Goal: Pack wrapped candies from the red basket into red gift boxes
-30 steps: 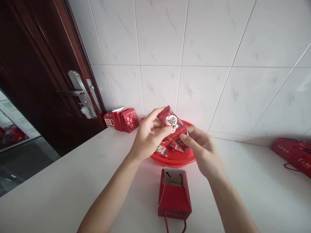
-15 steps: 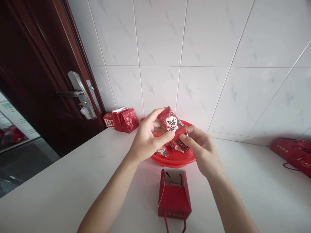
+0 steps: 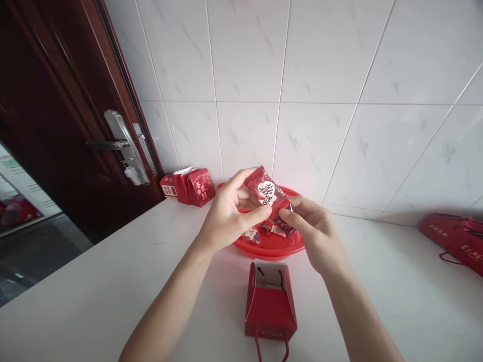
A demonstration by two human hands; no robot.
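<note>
Between thumb and fingers, my left hand [image 3: 230, 211] grips a red candy packet [image 3: 266, 190] with dark lettering on a cream patch. My right hand [image 3: 315, 223] pinches the packet's lower right corner, so both hands hold it. Under them sits a round red plastic basket [image 3: 269, 252] with several wrapped candies [image 3: 252, 235] inside, partly hidden by my hands. In front of the basket stands a small red gift box [image 3: 270, 306], its top open and its pale inside showing. Red cord handles hang from its near side.
Several small red boxes [image 3: 188, 186] stand against the tiled wall at the left. A larger red bag [image 3: 455, 239] lies at the right on the white table [image 3: 158, 281]. A dark red door [image 3: 64, 95] with a metal handle stands at the left.
Almost nothing differs. Both hands keep the candy packet above the basket, and the box stays in place.
</note>
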